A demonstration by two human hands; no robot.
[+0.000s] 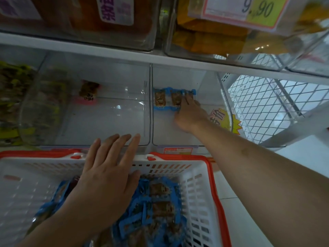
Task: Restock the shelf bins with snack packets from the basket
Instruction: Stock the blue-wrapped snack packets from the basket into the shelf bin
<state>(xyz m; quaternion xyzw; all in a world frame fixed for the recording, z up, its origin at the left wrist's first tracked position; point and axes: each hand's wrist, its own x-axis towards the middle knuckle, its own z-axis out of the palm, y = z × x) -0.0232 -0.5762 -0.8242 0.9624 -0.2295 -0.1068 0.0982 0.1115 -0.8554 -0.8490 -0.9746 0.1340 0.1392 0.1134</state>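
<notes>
Item: I logged my right hand [189, 115] inside the clear plastic shelf bin [178, 132], fingers on blue-edged snack packets [173, 100], grip unclear; left hand [108, 175] above the white basket [195, 184], fingers spread.

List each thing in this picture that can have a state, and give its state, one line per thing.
left hand: open, fingers straight, over the basket
right hand: inside the right bin, fingers on the blue packets
basket: holds a heap of blue packets
blue packets: lying flat in the right bin
right bin: nearly empty, only the blue packets
left bin: nearly empty, one pink packet
</notes>
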